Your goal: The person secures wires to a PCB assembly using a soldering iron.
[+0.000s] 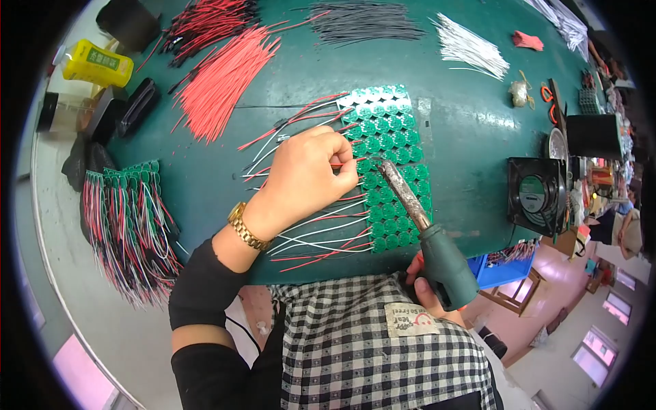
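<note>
My left hand (pixel 307 174), with a gold watch (pixel 246 225) on the wrist, is closed in a pinch on a red wire (pixel 337 164) at the left edge of a green circuit board panel (pixel 400 140). The panel has rows of small round boards; red, white and black wires trail from its left side. My right hand (pixel 425 290) is wrapped round the dark green handle of a soldering iron (pixel 445 263), partly hidden behind it. The iron slants up and left, its tip over the panel close to my left fingertips. Contact between tip and board cannot be made out.
Bundles of red wires (pixel 222 85), black wires (pixel 365 22) and white wires (pixel 471 46) lie at the far side. Wired boards (pixel 130 225) hang at the left. A yellow bottle (pixel 98 63) stands far left. On the right are a fan (pixel 536 196), orange-handled scissors (pixel 548 96) and a blue bin (pixel 502 272).
</note>
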Tool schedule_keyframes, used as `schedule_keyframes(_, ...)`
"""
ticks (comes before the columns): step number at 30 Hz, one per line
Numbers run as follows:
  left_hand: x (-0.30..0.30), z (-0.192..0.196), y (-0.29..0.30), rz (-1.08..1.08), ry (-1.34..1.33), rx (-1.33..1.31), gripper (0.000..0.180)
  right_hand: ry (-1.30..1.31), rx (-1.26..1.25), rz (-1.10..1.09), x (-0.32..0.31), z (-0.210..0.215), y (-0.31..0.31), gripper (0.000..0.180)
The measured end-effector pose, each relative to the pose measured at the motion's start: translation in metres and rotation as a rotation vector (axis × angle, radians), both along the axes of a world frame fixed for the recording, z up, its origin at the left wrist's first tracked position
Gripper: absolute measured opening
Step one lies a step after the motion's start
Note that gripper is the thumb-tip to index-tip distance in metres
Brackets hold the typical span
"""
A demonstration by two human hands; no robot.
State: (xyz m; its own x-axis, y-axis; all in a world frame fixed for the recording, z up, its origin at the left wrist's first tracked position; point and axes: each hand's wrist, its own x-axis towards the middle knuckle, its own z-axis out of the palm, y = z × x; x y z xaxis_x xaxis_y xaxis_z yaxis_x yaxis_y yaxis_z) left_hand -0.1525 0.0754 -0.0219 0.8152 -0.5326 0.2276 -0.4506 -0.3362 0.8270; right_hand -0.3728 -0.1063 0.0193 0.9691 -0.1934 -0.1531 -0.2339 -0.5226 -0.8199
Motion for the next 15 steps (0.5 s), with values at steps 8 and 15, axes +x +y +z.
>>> schedule_keyframes(8, -0.0035, -0.0019, -0.0008, -0.001, -0.014, -0.032, 0.01, 0.0, 0.033, 0.027, 0.0018, 0.0014, -0.0007, 0.018)
schedule_keyframes(15, -0.0033, -0.0024, 0.0007, -0.002, -0.038, -0.019, 0.01, 0.051, -0.048, 0.021, -0.0036, -0.0058, -0.0017, 0.021)
